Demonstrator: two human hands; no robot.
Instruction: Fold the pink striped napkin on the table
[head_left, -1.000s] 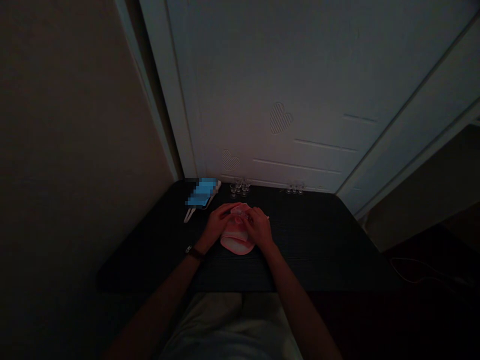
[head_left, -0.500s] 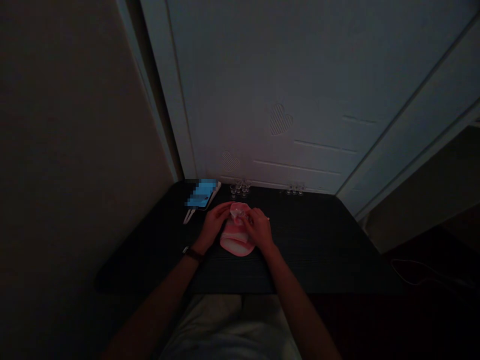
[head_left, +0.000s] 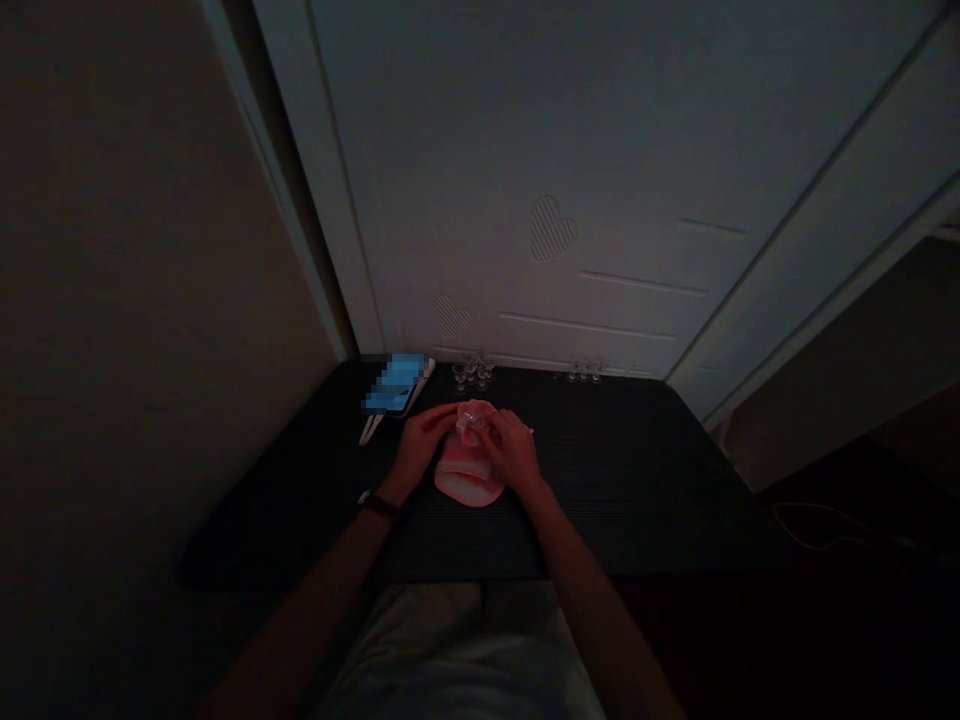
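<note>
A soft pink pouch-like item (head_left: pixel 471 488) with a paler band lies flat on the dark table between my hands. At its upper part is a shiny clear piece (head_left: pixel 471 421), too small and dim to name exactly. My left hand (head_left: pixel 421 445) has its fingers closed on the item's upper left edge. On the other side, my right hand (head_left: pixel 516 450) is bent over the upper right part, fingertips pinched at the clear piece. The right fingers partly cover that piece, so what exactly they pinch is hidden.
Several small clear, goblet-like pieces (head_left: pixel 474 372) stand at the table's back, with more clear pieces (head_left: pixel 583 372) further right. A lit phone (head_left: pixel 396 385) rests at the back left with a white strap (head_left: pixel 370 428). A white panel (head_left: pixel 555 310) rises behind the dark table (head_left: pixel 637 500).
The whole view has shifted slightly, moving the scene a little left and up. Both hands stay at the pink item, with only small finger movements.
</note>
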